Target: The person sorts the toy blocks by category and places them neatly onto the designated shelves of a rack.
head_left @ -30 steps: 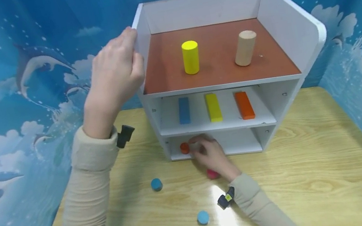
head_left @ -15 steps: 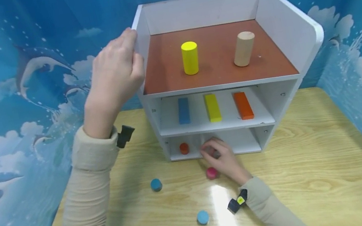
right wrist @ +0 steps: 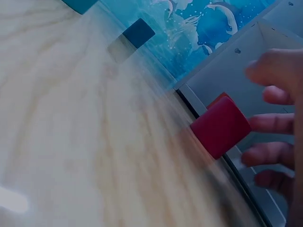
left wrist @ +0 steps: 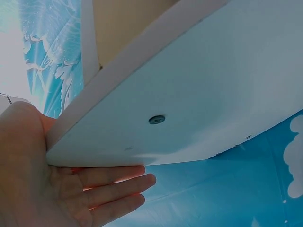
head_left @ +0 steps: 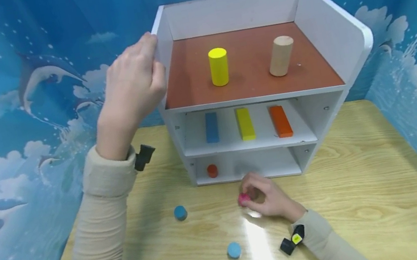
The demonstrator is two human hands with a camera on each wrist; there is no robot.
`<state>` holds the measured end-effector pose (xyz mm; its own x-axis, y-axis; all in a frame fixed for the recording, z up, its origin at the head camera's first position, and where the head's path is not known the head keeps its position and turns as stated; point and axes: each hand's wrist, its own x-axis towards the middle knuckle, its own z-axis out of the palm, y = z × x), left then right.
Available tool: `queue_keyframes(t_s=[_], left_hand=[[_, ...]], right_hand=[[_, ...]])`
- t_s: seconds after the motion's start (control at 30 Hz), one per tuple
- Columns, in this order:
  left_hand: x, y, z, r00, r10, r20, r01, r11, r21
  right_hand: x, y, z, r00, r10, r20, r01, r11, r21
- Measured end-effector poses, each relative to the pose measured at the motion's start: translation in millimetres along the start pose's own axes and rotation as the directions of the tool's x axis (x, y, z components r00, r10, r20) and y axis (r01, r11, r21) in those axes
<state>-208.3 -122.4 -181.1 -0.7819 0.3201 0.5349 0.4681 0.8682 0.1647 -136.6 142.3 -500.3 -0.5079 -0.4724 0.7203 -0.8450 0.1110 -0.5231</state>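
Observation:
In the head view, a pink-red cylinder block (head_left: 243, 199) stands on the table in front of the shelf. My right hand (head_left: 268, 197) reaches to it with thumb and fingers spread. From the right wrist view, a fingertip is at the side of the block (right wrist: 221, 127) while the thumb stays apart from it. My left hand (head_left: 133, 80) holds the upper left side panel of the white shelf (head_left: 238, 11). In the left wrist view the panel (left wrist: 189, 94) lies between thumb and long fingers. An orange-red cylinder (head_left: 212, 170) stands in the shelf's bottom compartment, at left.
Two blue cylinders (head_left: 180, 212) lie on the wooden table (head_left: 370, 194). The middle shelf bears blue (head_left: 211, 128), yellow (head_left: 245, 124) and orange (head_left: 281, 121) bars. On the brown top stand a yellow cylinder (head_left: 219, 66) and a plain wood cylinder (head_left: 281, 56).
My right hand has drawn back from the bottom compartment, where the orange-red cylinder stays, and come down and right to the pink-red block. My left hand has kept its place on the shelf.

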Motion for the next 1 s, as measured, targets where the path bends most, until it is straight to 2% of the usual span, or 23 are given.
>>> queue_keyframes(t_s=[0.1, 0.23, 0.4, 0.8, 1.0], left_hand=[[0.1, -0.2, 0.5, 1.000, 0.010, -0.007, -0.010, 1.000, 0.006], [0.4, -0.2, 0.7, 1.000, 0.023, -0.014, -0.023, 1.000, 0.016], [0.2, -0.9, 0.7, 0.999, 0.029, -0.015, -0.029, 0.999, 0.021], [1.0, -2.1, 0.4, 0.999, 0.041, -0.016, -0.040, 0.999, 0.031], [0.5, -1.7, 0.4, 0.999, 0.033, -0.013, -0.033, 0.999, 0.020]], right_hand=[[-7, 3, 1, 0.996, 0.039, 0.082, -0.039, 0.999, 0.000], [-17, 13, 2, 0.979, 0.113, 0.171, -0.110, 0.994, -0.029], [-21, 17, 4, 0.964, 0.154, 0.218, -0.145, 0.988, -0.055], [-19, 17, 4, 0.962, 0.168, 0.216, -0.160, 0.985, -0.058], [-18, 19, 6, 0.986, 0.081, 0.144, -0.072, 0.995, -0.069]])
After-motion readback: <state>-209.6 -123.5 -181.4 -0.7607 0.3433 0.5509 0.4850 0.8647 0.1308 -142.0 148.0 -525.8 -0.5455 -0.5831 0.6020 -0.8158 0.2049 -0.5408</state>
